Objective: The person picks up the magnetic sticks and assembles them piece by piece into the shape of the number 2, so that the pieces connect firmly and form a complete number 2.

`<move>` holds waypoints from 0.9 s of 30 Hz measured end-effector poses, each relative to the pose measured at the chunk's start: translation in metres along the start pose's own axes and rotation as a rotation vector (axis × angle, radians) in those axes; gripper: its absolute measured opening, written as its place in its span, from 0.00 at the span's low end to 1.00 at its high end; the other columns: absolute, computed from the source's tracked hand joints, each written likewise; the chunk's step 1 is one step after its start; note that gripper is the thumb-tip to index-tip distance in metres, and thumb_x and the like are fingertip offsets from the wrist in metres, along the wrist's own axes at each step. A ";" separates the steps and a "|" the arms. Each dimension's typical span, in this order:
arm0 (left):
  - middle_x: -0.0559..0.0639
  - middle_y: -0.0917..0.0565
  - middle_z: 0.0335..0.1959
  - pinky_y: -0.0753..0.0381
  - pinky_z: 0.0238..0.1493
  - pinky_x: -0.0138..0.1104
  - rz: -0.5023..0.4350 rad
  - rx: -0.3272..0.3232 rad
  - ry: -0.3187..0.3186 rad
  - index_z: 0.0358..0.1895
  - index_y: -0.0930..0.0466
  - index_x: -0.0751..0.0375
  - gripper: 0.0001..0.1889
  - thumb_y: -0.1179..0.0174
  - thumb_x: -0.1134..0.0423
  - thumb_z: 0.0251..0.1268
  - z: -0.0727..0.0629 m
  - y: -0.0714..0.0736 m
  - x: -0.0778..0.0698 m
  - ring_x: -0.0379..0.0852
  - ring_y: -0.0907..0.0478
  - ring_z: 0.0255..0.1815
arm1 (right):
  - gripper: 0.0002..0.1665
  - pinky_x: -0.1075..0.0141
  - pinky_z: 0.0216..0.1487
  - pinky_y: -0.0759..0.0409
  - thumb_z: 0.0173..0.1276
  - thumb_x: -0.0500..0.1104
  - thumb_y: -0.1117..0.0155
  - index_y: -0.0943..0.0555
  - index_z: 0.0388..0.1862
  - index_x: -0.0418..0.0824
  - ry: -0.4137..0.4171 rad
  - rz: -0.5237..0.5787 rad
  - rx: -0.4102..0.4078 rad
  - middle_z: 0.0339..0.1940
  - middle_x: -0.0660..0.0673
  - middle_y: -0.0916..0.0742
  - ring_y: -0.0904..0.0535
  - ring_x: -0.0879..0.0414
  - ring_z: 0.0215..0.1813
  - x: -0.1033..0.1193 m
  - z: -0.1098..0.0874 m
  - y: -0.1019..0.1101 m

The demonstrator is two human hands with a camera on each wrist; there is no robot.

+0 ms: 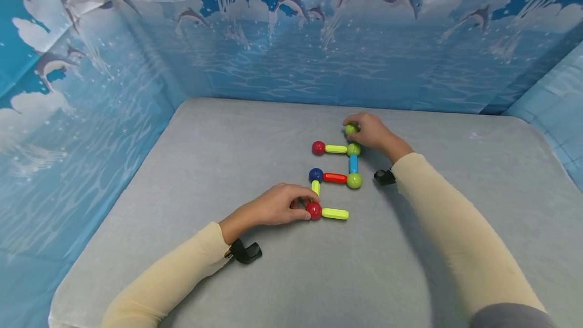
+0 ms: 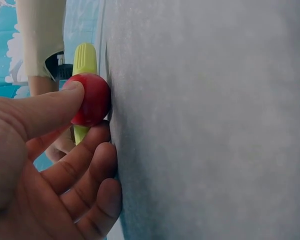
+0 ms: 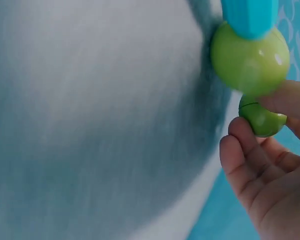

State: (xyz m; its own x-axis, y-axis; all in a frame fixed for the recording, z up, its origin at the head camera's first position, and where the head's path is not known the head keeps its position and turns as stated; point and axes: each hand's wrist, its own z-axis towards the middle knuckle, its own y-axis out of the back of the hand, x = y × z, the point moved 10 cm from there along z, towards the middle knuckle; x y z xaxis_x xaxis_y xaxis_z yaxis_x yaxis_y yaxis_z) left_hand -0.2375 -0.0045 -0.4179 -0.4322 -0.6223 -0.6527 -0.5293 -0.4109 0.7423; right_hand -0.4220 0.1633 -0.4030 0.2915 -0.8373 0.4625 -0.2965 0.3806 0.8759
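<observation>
Ball-and-rod building pieces lie in a zigzag chain on the grey table. At its near end my left hand (image 1: 280, 206) pinches a red ball (image 1: 314, 210), thumb on it in the left wrist view. A yellow-green rod (image 1: 335, 214) points right from that ball; another (image 1: 316, 187) joins it to a dark blue ball (image 1: 316, 174). A red rod (image 1: 335, 178) runs to a green ball (image 1: 354, 181). From there a blue rod (image 1: 353, 164) reaches a second green ball (image 1: 354, 150). Just beyond, my right hand (image 1: 372, 132) pinches a third green ball (image 3: 262, 121).
Off the second green ball, a yellow-green rod (image 1: 336, 149) leads left to another red ball (image 1: 319, 148). Dolphin-printed cloth (image 1: 291, 54) walls the grey table (image 1: 218, 135) at the back and sides. A black wrist mount (image 1: 246, 252) hangs under the left forearm, another (image 1: 384, 176) under the right.
</observation>
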 end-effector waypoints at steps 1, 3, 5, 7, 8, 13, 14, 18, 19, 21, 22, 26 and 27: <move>0.40 0.19 0.41 0.27 0.34 0.26 0.000 0.000 0.000 0.58 0.19 0.44 0.18 0.34 0.59 0.65 0.000 0.000 0.000 0.37 0.26 0.32 | 0.26 0.41 0.63 0.28 0.70 0.37 0.42 0.26 0.67 0.35 0.009 -0.007 -0.003 0.67 0.31 0.25 0.30 0.38 0.64 -0.001 -0.003 0.002; 0.39 0.19 0.41 0.27 0.34 0.26 0.003 0.001 -0.002 0.58 0.19 0.44 0.18 0.34 0.58 0.65 0.001 -0.001 0.000 0.36 0.26 0.32 | 0.26 0.43 0.57 0.26 0.71 0.37 0.43 0.27 0.67 0.34 0.028 -0.016 -0.014 0.66 0.30 0.25 0.28 0.38 0.60 -0.002 -0.013 0.008; 0.39 0.19 0.40 0.27 0.33 0.26 0.006 -0.001 -0.003 0.58 0.18 0.44 0.18 0.34 0.58 0.65 0.001 -0.001 0.001 0.36 0.26 0.31 | 0.25 0.46 0.50 0.25 0.71 0.36 0.43 0.26 0.67 0.33 0.057 -0.026 -0.034 0.63 0.29 0.25 0.26 0.40 0.54 -0.003 -0.027 0.015; 0.39 0.19 0.40 0.28 0.33 0.26 0.007 -0.004 0.001 0.57 0.18 0.43 0.17 0.33 0.58 0.65 0.001 0.000 0.001 0.36 0.27 0.31 | 0.25 0.50 0.45 0.24 0.70 0.35 0.43 0.26 0.66 0.33 0.089 -0.027 -0.047 0.61 0.29 0.25 0.25 0.42 0.48 0.000 -0.044 0.021; 0.39 0.19 0.40 0.28 0.33 0.26 0.006 -0.003 0.002 0.57 0.18 0.43 0.17 0.33 0.58 0.65 0.001 0.000 0.001 0.36 0.27 0.30 | 0.25 0.51 0.43 0.24 0.70 0.34 0.43 0.26 0.66 0.33 0.108 -0.029 -0.051 0.59 0.29 0.25 0.25 0.43 0.45 0.001 -0.054 0.023; 0.39 0.18 0.41 0.27 0.33 0.26 -0.003 -0.005 0.007 0.57 0.18 0.43 0.17 0.33 0.58 0.65 0.000 0.002 0.004 0.36 0.26 0.31 | 0.24 0.57 0.40 0.20 0.66 0.31 0.37 0.22 0.62 0.35 0.204 -0.081 -0.078 0.53 0.34 0.21 0.21 0.48 0.42 0.020 -0.105 0.023; 0.39 0.18 0.42 0.27 0.34 0.26 -0.008 -0.005 0.005 0.57 0.18 0.44 0.17 0.33 0.59 0.65 0.000 0.003 0.003 0.36 0.26 0.31 | 0.24 0.58 0.39 0.20 0.65 0.31 0.35 0.21 0.61 0.36 0.224 -0.097 -0.086 0.52 0.36 0.19 0.20 0.50 0.42 0.024 -0.116 0.021; 0.40 0.17 0.43 0.26 0.35 0.26 -0.020 -0.008 0.002 0.56 0.18 0.44 0.17 0.33 0.59 0.65 -0.001 0.003 0.002 0.37 0.26 0.32 | 0.26 0.61 0.38 0.18 0.61 0.34 0.29 0.20 0.59 0.38 0.265 -0.119 -0.081 0.50 0.42 0.16 0.19 0.56 0.41 0.037 -0.153 0.008; 0.40 0.17 0.43 0.25 0.35 0.27 -0.021 -0.010 0.002 0.56 0.18 0.44 0.17 0.33 0.59 0.64 -0.001 0.003 0.003 0.37 0.25 0.32 | 0.27 0.62 0.38 0.18 0.60 0.34 0.28 0.21 0.60 0.39 0.267 -0.117 -0.075 0.51 0.43 0.16 0.19 0.57 0.41 0.039 -0.160 0.004; 0.39 0.17 0.42 0.25 0.35 0.27 -0.017 -0.014 0.003 0.56 0.18 0.44 0.17 0.33 0.59 0.64 -0.001 0.003 0.003 0.37 0.25 0.32 | 0.28 0.63 0.39 0.18 0.59 0.36 0.27 0.21 0.60 0.39 0.259 -0.108 -0.062 0.51 0.45 0.15 0.19 0.59 0.41 0.040 -0.172 -0.004; 0.39 0.16 0.42 0.25 0.36 0.27 -0.018 -0.015 0.003 0.56 0.18 0.44 0.17 0.33 0.59 0.64 -0.001 0.003 0.003 0.37 0.25 0.32 | 0.28 0.63 0.39 0.18 0.59 0.36 0.26 0.21 0.60 0.39 0.254 -0.106 -0.059 0.51 0.46 0.15 0.20 0.59 0.41 0.040 -0.177 -0.008; 0.40 0.16 0.42 0.24 0.36 0.27 -0.013 -0.011 -0.002 0.56 0.18 0.44 0.17 0.33 0.59 0.64 0.000 0.001 0.001 0.37 0.25 0.33 | 0.27 0.67 0.39 0.18 0.58 0.37 0.25 0.20 0.57 0.40 0.239 -0.063 -0.040 0.50 0.48 0.14 0.20 0.62 0.41 0.037 -0.192 -0.021; 0.40 0.16 0.42 0.24 0.36 0.27 -0.013 -0.008 -0.005 0.56 0.18 0.45 0.17 0.33 0.59 0.64 0.001 0.001 0.000 0.37 0.25 0.33 | 0.26 0.67 0.39 0.18 0.58 0.38 0.25 0.20 0.57 0.41 0.236 -0.043 -0.029 0.50 0.48 0.14 0.20 0.63 0.41 0.037 -0.194 -0.024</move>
State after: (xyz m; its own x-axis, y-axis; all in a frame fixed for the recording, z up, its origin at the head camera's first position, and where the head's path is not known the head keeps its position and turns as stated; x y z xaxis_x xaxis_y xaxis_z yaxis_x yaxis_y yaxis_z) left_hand -0.2385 -0.0045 -0.4179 -0.4291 -0.6131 -0.6634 -0.5293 -0.4245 0.7346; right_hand -0.2273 0.1995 -0.3803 0.5091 -0.7391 0.4411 -0.2543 0.3605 0.8974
